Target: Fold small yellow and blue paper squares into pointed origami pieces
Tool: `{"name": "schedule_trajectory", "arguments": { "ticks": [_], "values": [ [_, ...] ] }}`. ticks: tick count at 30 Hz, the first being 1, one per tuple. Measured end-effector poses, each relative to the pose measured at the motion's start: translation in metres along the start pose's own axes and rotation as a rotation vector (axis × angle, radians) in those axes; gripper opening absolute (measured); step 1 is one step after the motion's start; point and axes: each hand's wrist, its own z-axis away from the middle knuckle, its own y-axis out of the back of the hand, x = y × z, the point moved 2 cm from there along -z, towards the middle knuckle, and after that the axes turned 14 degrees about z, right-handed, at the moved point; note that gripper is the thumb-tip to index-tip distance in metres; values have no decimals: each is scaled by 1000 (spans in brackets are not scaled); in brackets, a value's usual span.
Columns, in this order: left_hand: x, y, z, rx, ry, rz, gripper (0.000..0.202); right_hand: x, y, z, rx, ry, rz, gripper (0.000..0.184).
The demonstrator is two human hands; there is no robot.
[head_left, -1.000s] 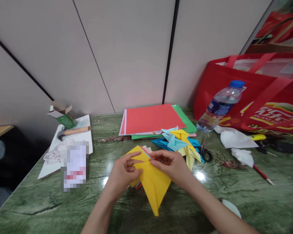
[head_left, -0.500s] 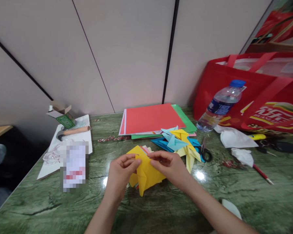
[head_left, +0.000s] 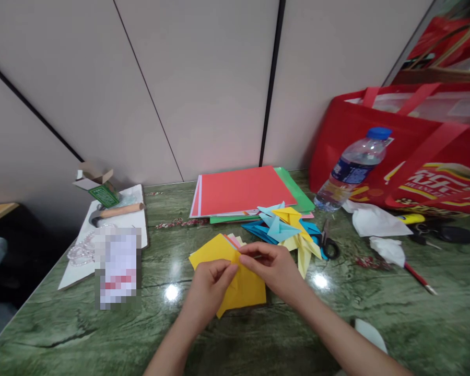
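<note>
Both my hands pinch a piece of folded yellow paper (head_left: 238, 284) above the table. My left hand (head_left: 212, 282) has its thumb and fingers closed near the middle of the paper, covering part of it. My right hand (head_left: 268, 261) pinches at its upper right side, thumb and forefinger together. Beneath lies more yellow paper (head_left: 207, 249), with pink and orange edges (head_left: 234, 240) of other sheets peeking out behind. Just beyond my right hand are several folded paper shapes: light blue (head_left: 280, 230), dark blue (head_left: 258, 231) and yellow (head_left: 302, 237).
Black-handled scissors (head_left: 329, 245) lie beside the folded shapes. Red sheets (head_left: 243, 190) are stacked by the wall. At right stand a water bottle (head_left: 352, 169) and a red bag (head_left: 426, 151); a red pencil (head_left: 419, 277) lies nearer. A white board (head_left: 78, 274) at left carries a wooden-handled tool (head_left: 121, 210).
My left hand has moved right, toward my right hand, carrying its side of the yellow paper across. More of the yellow paper underneath shows at the left. My right hand has barely moved.
</note>
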Motion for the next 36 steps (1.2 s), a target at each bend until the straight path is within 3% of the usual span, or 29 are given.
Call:
{"name": "schedule_trajectory", "arguments": {
  "ticks": [8, 14, 19, 22, 27, 36],
  "values": [
    [-10, -4, 0, -78, -100, -253, 35, -3, -1, 2, -40, -29, -26, 6],
    [-9, -4, 0, -94, -105, -310, 33, 0, 1, 1, -89, -53, -70, 9],
    [-2, -6, 2, -159, -3, -193, 33, -3, 3, 1, -141, 14, -45, 15],
    [1, -6, 2, -193, 46, -96, 33, -1, 1, 2, -151, -30, -77, 18],
    [-1, -5, 1, -112, 82, 19, 35, 3, -3, 1, -160, -133, -158, 19],
    [-3, -5, 1, -48, 80, 84, 38, 0, -3, 0, -48, -69, 23, 17]
  ]
}}
